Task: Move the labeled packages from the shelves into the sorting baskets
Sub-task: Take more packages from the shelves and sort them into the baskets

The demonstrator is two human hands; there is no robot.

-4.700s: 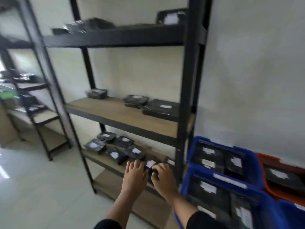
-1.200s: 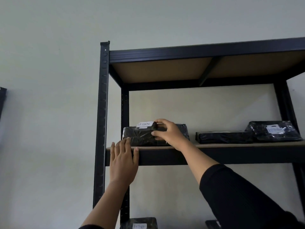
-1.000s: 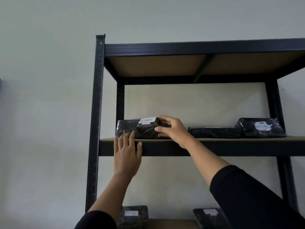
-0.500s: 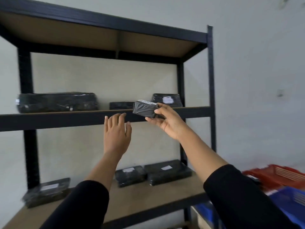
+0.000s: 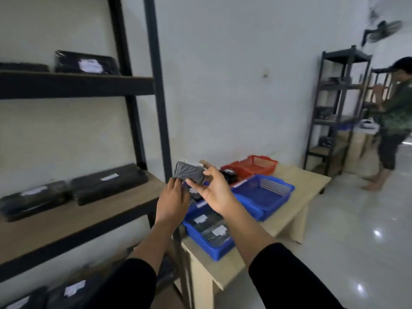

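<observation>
My right hand (image 5: 211, 188) pinches a small black wrapped package (image 5: 189, 175) with a white label on its top edge, held in the air in front of the shelf post. My left hand (image 5: 172, 200) is just below and left of it, fingertips touching the package's lower left corner. Beyond the hands, on a low wooden table (image 5: 307, 177), stand the sorting baskets: a near blue basket (image 5: 200, 239) holding labeled packages, a far blue basket (image 5: 267, 192), and a red basket (image 5: 258, 163). More labeled black packages (image 5: 107, 181) lie on the shelves (image 5: 73, 217) to the left.
The black shelf post (image 5: 159, 108) rises just left of the hands. Another black rack (image 5: 334, 108) stands at the right wall, with a person (image 5: 394, 121) beside it. A wall fan (image 5: 383, 30) hangs at the top right. Glossy floor lies right of the table.
The view has swung right and down from the upper shelf to the basket table. My right hand carried the package along, and my left hand has come up to touch it.
</observation>
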